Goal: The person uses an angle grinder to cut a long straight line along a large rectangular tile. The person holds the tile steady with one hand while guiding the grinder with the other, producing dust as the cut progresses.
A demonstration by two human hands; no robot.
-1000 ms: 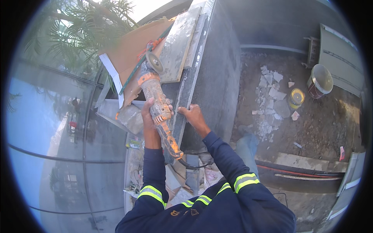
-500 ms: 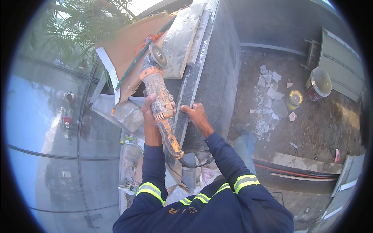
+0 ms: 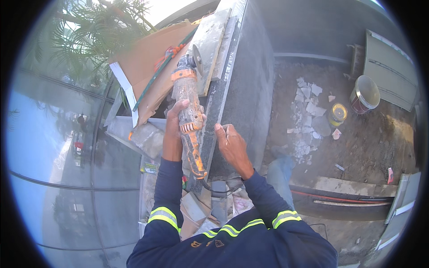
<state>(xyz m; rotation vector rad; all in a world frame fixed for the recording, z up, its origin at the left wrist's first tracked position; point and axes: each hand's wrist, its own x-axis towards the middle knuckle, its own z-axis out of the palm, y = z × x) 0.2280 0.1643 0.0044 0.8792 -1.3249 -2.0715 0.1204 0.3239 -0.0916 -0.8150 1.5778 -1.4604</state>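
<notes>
A dusty orange-and-grey angle grinder [image 3: 187, 94] is in my left hand [image 3: 174, 129], fingers wrapped round its body; its disc points upward and its black cord hangs below the handle. My right hand [image 3: 230, 147] is closed with fingertips pinched, just right of the grinder at the long dark stone ledge [image 3: 210, 152]; what it holds, if anything, I cannot make out. Behind the grinder, pale slabs [image 3: 214, 35] lie on the ledge beside a sheet of cardboard [image 3: 134, 49] and a green strip [image 3: 147, 94].
Glass panels [image 3: 53, 147] and palm fronds fill the left. Down on the dirt at right are broken white pieces [image 3: 304, 116], a yellow tin [image 3: 337, 115], a bucket [image 3: 365, 96] and a leaning board [image 3: 386, 71]. Rubble [image 3: 205, 210] lies below my hands; a red pipe runs at lower right.
The grinder has shifted right and turned more upright, its disc now more edge-on. My right hand has moved right and down, still curled.
</notes>
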